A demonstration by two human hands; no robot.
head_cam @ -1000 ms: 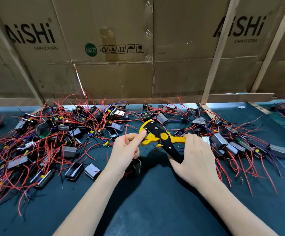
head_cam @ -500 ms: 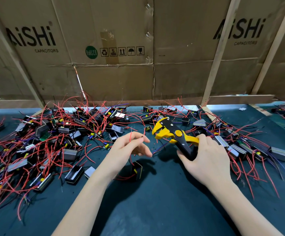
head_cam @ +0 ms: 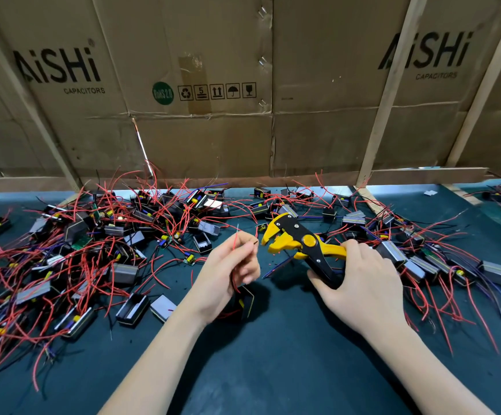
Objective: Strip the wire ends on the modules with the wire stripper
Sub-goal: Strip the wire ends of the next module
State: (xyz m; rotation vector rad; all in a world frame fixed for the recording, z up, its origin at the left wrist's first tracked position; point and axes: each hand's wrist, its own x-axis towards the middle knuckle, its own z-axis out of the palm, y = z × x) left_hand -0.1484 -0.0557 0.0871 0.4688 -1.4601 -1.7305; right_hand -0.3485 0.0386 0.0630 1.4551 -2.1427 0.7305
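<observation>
My right hand grips the handles of the yellow and black wire stripper, whose jaws point left toward my other hand. My left hand pinches the wires of one module: a red wire stands up between the fingers and a dark wire end pokes toward the jaws. That black module hangs under my left palm, just above the table. A small gap separates the wire ends from the stripper jaws.
A large heap of black modules with red wires covers the left of the dark green table. Another heap lies right of my right hand. A cardboard wall with wooden slats closes the back.
The stripper has come off the wire and moved right. My left hand has drawn back, now holding the wires upright apart from the jaws.
</observation>
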